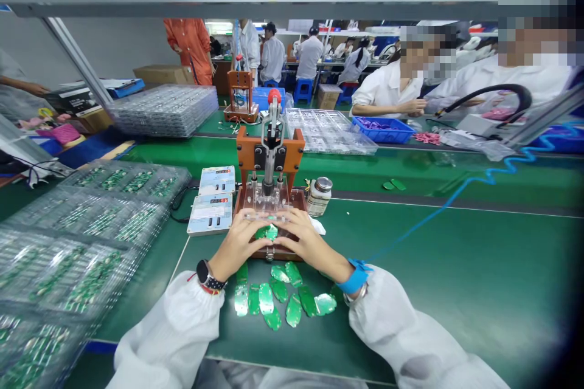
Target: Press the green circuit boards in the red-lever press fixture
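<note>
My green table (456,267) carries the orange press fixture (270,194), two small meters (213,200), a capped jar (319,196), loose green boards (278,299) before me and stacked clear trays (86,237) of boards at my left

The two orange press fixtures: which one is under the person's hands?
The nearer orange press fixture, with the red-knobbed lever; both the left hand and right hand rest on its base. The other one stands farther back, untouched.
</note>
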`<state>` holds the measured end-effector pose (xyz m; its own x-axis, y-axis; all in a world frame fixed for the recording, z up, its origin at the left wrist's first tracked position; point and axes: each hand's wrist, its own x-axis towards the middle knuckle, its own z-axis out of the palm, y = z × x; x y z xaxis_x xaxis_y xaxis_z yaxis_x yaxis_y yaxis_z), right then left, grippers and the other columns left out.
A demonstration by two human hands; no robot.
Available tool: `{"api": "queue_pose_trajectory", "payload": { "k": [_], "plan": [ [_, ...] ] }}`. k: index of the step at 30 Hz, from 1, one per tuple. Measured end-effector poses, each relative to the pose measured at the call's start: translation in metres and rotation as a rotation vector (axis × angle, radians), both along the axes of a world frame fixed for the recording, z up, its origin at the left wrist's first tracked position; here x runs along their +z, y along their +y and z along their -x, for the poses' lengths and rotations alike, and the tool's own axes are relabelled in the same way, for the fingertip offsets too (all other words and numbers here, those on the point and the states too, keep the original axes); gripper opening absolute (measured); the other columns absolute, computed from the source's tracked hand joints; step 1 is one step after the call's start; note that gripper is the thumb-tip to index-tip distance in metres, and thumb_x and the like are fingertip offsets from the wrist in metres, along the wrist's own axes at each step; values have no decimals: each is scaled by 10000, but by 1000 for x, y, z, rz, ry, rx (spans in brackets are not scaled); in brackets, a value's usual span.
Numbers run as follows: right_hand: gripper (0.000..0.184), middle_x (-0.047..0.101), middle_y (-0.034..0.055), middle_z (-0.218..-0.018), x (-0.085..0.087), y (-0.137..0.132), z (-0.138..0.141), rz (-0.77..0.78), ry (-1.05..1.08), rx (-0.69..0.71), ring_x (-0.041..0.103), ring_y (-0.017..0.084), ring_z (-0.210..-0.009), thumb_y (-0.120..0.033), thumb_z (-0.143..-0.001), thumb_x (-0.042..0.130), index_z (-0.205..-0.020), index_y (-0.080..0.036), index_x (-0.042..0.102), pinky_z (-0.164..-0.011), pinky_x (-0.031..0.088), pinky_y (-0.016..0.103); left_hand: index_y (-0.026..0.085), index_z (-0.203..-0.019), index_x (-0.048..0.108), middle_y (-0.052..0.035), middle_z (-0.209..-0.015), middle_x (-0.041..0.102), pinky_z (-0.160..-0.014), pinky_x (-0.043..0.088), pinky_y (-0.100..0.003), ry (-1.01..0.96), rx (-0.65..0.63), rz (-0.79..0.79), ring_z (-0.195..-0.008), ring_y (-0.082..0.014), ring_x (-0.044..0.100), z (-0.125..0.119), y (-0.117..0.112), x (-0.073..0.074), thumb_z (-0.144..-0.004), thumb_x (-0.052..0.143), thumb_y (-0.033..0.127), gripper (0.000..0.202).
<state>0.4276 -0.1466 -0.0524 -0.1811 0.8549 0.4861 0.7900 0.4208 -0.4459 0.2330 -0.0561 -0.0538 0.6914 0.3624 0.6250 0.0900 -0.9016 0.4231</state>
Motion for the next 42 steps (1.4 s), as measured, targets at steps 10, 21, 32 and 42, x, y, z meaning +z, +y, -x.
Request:
{"api": "queue_pose_trajectory", "payload": {
  "k": [10, 21, 32, 42],
  "plan": [
    [360, 596, 102, -1204, 19, 0, 11, 43, -39, -111, 453, 295, -1170, -233, -817, 695, -1163, -176, 611, -953, 411, 493, 187, -1260, 554, -119, -1209, 614, -997, 398, -491, 104, 36, 78, -1155, -272, 505, 10, 12, 7, -850, 660, 385, 467],
    [288, 607, 84, -1141, 18, 3, 20, 65, -19, -212, 488, 281, -1122, -273, -822, 714, -1093, -207, 645, -919, 432, 457, 230, -1310, 508, -87, -1219, 582, -1028, 341, -456, 244, 127, 164, -1191, -260, 454, 24, 16, 15, -907, 595, 286, 417],
    [240, 614, 83, -1060, 12, 6, 35, 70, 12, -279, 535, 274, -1028, -250, -811, 698, -1047, -215, 671, -844, 457, 433, 246, -1309, 501, -73, -1268, 568, -1052, 314, -463, 253, 98, 181, -1222, -262, 434, 22, 20, 15, -913, 572, 273, 404],
    [147, 650, 95, -1030, 16, -3, 31, -34, -59, -195, 557, 271, -1015, -208, -895, 581, -990, -199, 691, -847, 441, 455, 242, -1311, 496, -81, -1272, 541, -1063, 311, -449, 278, 107, 208, -1238, -263, 423, 21, 20, 16, -893, 580, 239, 426]
  ]
}}
